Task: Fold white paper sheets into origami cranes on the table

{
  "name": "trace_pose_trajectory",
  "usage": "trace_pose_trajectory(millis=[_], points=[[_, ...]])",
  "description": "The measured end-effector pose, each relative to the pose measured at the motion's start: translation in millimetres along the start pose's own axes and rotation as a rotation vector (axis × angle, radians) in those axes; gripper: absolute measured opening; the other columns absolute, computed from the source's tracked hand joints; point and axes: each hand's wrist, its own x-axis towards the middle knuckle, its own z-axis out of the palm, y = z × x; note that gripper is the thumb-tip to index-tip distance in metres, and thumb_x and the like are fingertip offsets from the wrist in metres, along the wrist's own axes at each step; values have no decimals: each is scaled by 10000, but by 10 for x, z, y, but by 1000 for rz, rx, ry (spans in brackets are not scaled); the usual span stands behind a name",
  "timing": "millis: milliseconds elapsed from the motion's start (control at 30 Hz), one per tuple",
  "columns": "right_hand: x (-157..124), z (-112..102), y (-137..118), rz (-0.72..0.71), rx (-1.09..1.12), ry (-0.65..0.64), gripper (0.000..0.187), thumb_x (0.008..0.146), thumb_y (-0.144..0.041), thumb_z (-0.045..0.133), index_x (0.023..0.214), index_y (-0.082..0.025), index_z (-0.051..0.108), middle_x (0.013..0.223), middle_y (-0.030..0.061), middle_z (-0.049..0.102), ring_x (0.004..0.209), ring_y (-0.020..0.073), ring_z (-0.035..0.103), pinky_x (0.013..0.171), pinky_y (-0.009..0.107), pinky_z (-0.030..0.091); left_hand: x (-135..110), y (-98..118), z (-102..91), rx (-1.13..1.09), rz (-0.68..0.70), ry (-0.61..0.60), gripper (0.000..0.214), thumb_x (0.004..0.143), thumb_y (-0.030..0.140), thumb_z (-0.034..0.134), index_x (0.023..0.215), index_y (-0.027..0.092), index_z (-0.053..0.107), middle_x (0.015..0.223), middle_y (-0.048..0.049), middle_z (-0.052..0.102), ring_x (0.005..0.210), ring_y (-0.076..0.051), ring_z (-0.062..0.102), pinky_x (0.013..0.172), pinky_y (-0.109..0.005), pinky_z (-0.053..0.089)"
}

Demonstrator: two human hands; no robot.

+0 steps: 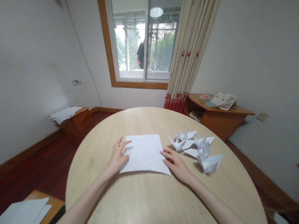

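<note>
The left hand (119, 157), fingers spread and loose, has its thumb at the left edge of the white sheet (144, 155); the right hand (176, 164), also unclenched, has fingertips on the sheet's right edge. The sheet lies unfolded on the round counter (130, 199). Right of the sheet sit folded paper shapes (205, 151); well beyond it, a window (130, 46).

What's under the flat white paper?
The flat white paper lies on the pale round table. The paper covers whatever is directly beneath, so that can't be seen.
</note>
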Motion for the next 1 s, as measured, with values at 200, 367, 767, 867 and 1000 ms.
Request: trace_pose_trajectory(millis=[200, 367, 767, 867, 1000], points=[[4, 4, 7, -22, 18, 5, 378, 858, -264, 528, 1208, -201, 655, 1285, 128, 543, 1180, 258, 511, 976, 438, 435, 12, 0, -83, 67, -63, -138, 697, 593, 13, 597, 1266, 190, 566, 1442, -153, 384, 1386, -354, 293, 1121, -512, 268], [20, 0, 1, -31, 57, 11, 357, 830, -236, 543, 1153, -202, 690, 1255, 118, 575, 1159, 266, 540, 986, 445, 425, 55, 37, -61, -286, -303, -160, 1006, 586, -30, 538, 1502, 184, 179, 1380, -159, 487, 1168, -257, 559, 920, -344, 483], [11, -29, -56, -9, 123, 132, 234, 793, -288, 590, 968, -222, 731, 1064, 80, 674, 920, 237, 620, 806, 386, 494, 71, 246, -107, -652, -435, -114, 1201, 505, -37, 548, 1516, 181, -64, 1015, -69, 691, 732, -135, 647, 575, -170, 451], [9, -44, -87, 42, 170, 195, 167, 771, -310, 610, 859, -213, 714, 903, 59, 698, 784, 220, 611, 775, 389, 480, 57, 335, -127, -633, -445, -169, 1144, 520, 6, 562, 1522, 135, 25, 1058, -107, 698, 751, -173, 656, 597, -216, 472], [15, -35, -94, 82, 225, 232, 182, 751, -319, 611, 881, -197, 649, 818, 46, 677, 733, 201, 610, 723, 355, 489, 54, 387, -142, -577, -355, -210, 928, 531, 67, 581, 1435, 116, 376, 1064, -108, 707, 828, -214, 658, 643, -247, 479]])
